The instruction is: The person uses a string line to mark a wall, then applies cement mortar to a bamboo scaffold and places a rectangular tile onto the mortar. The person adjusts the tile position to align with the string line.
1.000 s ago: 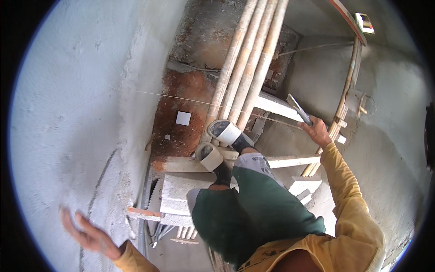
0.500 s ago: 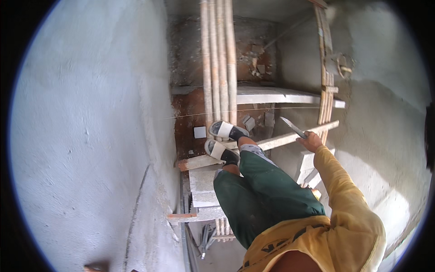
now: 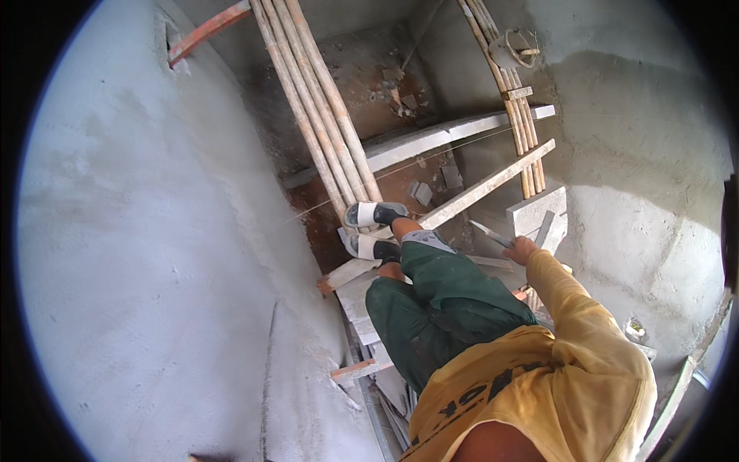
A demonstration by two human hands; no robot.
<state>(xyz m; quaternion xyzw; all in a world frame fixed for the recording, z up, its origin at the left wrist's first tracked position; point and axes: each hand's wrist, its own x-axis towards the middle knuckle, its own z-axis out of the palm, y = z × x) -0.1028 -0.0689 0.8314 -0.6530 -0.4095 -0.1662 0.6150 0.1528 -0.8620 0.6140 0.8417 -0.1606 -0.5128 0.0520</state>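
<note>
The blade [image 3: 489, 232] clamped in the right hand [image 3: 522, 250] moved nearer the pale block [image 3: 526, 217]; left hand's [image 3: 205, 458] grip unclear.

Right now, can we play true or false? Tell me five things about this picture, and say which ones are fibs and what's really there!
1. The right hand is holding a bladed tool. True.
2. The person's shorts are bright red. False: they are green.
3. Both feet are bare. False: they wear dark socks and sandals with white straps.
4. The long poles ahead of the feet lie side by side. True.
5. The yellow shirt has short sleeves. False: the right sleeve reaches down near the wrist.
</note>
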